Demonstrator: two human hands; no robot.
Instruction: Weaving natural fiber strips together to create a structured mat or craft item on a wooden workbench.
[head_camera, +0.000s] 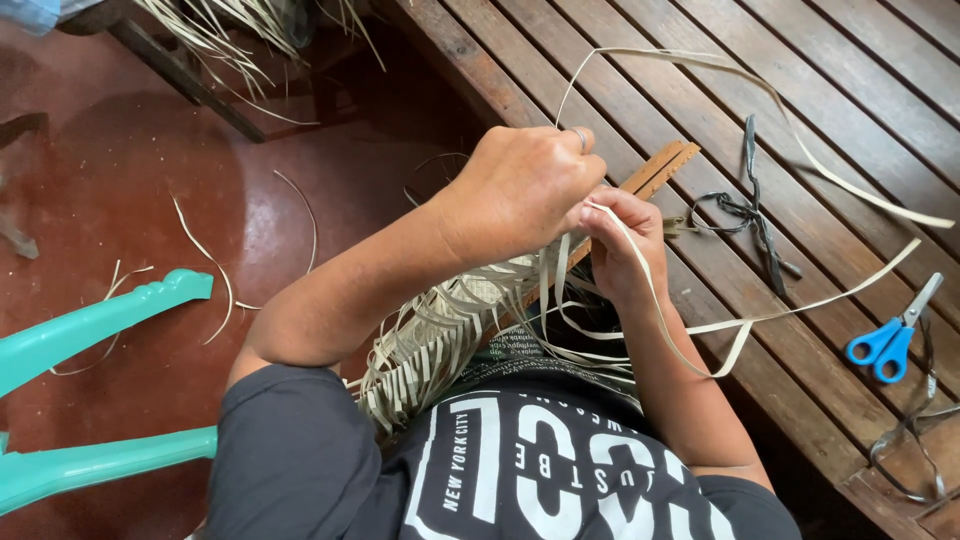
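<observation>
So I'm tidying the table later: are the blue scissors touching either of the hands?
Apart. The head view shows the blue scissors on the wooden table, well clear of both hands.

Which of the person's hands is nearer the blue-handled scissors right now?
Right. The right hand, pinching a pale strip, is on the side toward the blue-handled scissors on the wooden table; the left hand is farther off, beyond the right.
</observation>
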